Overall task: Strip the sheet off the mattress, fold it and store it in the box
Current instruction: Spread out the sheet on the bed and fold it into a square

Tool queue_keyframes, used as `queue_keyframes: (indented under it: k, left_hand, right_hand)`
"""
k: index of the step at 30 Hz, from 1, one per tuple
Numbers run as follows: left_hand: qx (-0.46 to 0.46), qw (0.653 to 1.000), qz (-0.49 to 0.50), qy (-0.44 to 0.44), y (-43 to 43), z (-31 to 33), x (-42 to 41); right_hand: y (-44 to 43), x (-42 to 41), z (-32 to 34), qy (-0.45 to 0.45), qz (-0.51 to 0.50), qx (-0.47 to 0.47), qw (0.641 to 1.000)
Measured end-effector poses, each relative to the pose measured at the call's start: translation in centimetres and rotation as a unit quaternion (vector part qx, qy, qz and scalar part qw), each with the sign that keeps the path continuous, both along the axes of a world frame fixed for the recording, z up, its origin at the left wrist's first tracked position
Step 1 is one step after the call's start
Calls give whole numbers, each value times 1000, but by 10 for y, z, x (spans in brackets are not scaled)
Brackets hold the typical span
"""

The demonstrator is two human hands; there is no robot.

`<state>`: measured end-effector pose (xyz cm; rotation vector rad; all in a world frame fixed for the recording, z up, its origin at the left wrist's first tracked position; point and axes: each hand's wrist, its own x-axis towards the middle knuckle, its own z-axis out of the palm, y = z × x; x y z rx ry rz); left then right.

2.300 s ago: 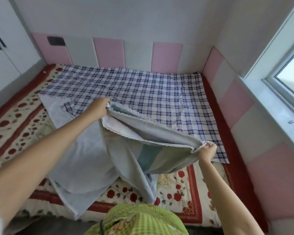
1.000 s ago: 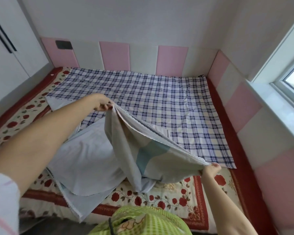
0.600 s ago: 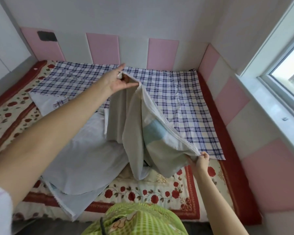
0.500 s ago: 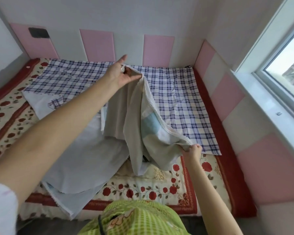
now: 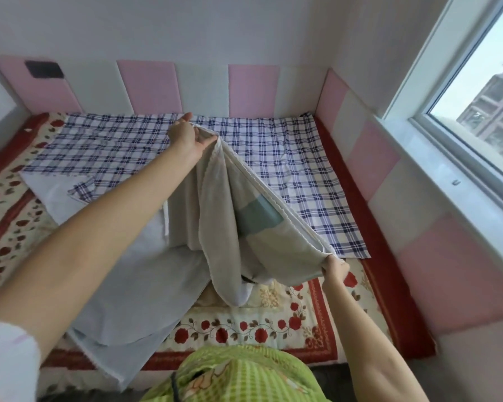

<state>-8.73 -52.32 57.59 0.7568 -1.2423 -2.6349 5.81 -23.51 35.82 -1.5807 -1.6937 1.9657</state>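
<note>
**Left hand position changed; sheet fold re-oriented**

The left hand (image 5: 186, 137), pinching one corner of the sheet (image 5: 244, 227), is now raised and extended toward the far edge of the mattress (image 5: 273, 317), over the far part of the plaid cloth (image 5: 273, 146). Earlier it is low over the mattress centre. The held sheet edge, earlier stretched nearly level from left to right, now runs diagonally from the far centre down to the right hand (image 5: 334, 266). The hanging fold drapes longer and narrower than before.
</note>
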Motion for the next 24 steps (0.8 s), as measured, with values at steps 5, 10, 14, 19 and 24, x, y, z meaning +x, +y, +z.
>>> queue_keyframes:
  k: [5,10,14,19,24]
  left_hand:
    - [-47,996,-48,51,21,10,6]
    - [-118,988,-87,57,57,17,14]
    - [-149,982,-97,62,67,18,18]
    - [-207,968,-131,53,56,21,21]
    - [-273,947,-157,67,44,16,27]
  right_hand:
    - [-15,12,21,-99,-7,124,987]
    - [-117,-12,71,281,239,447,815]
    - [-183,-35,116,255,439,561,654]
    - [-189,-65,137,138,477,565,659]
    - [-188,-73,129,178,427,612,642]
